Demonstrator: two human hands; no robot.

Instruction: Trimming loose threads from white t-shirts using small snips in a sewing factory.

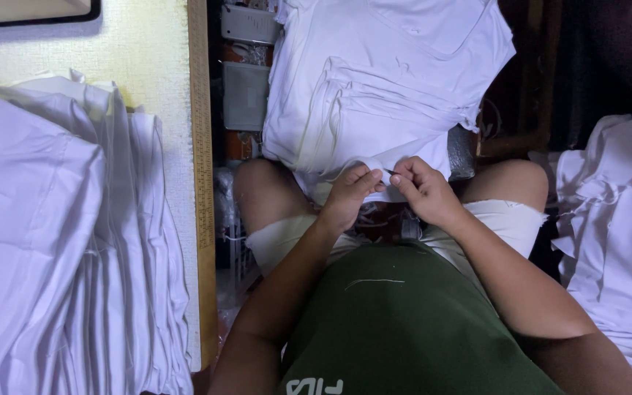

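— What's lying around the person, starting with the big stuff?

— A tall stack of white garments [60,241] is resting on the counter [155,66] to the left, and another heap of white cloth [616,234] is sitting to the right. Straight ahead, a white shirt [382,80] is draping down toward the knees.

— And the hands?

— Both are working at the shirt's near hem [374,170]. The left hand [351,192] is pinching the edge between thumb and fingertips; the right hand [422,192] is closing on something small and dark just beside it, too tiny to identify.

— How is that cloth likely behaving?

— It's looking light, thin and limp, so it's probably sagging wherever unsupported. Gripping right at the folded hem, where it's thicker, seems the surest hold.
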